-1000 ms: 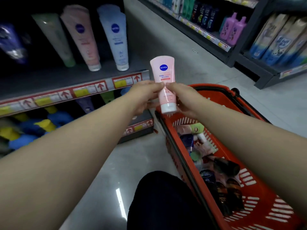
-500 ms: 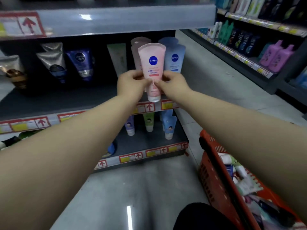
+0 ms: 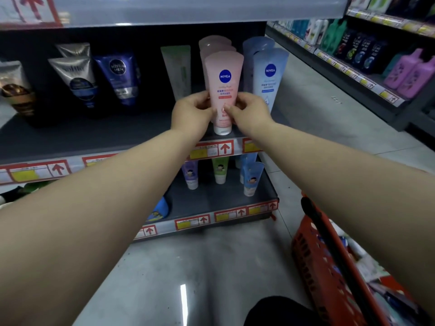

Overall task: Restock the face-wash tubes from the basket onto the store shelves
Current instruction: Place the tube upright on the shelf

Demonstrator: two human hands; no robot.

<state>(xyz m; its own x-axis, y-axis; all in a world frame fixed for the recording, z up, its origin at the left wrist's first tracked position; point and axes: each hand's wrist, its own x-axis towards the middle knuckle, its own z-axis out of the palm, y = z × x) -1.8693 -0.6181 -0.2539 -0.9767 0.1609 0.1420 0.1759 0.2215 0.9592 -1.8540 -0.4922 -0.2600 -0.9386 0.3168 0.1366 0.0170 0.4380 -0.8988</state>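
A pink face-wash tube (image 3: 223, 85) with a blue round logo stands cap-down at the front of the middle shelf (image 3: 94, 137), in front of two more pink tubes. My left hand (image 3: 191, 111) pinches its left side and my right hand (image 3: 249, 111) pinches its right side. The white cap touches the shelf or sits just above it; I cannot tell which. The orange basket (image 3: 313, 260) sits on the floor at lower right with several tubes and bottles inside, partly hidden by my right arm.
Light-blue tubes (image 3: 268, 76) stand right of the pink row, a green tube (image 3: 179, 69) and dark-blue tubes (image 3: 120, 76) to the left. Small tubes (image 3: 220, 170) stand on the lower shelf. Another shelf unit with purple bottles (image 3: 409, 74) runs along the right aisle.
Both hands carried the pink tube up from over the basket and forward to the middle shelf, in front of the pink row. The view swung from the basket toward the shelves.
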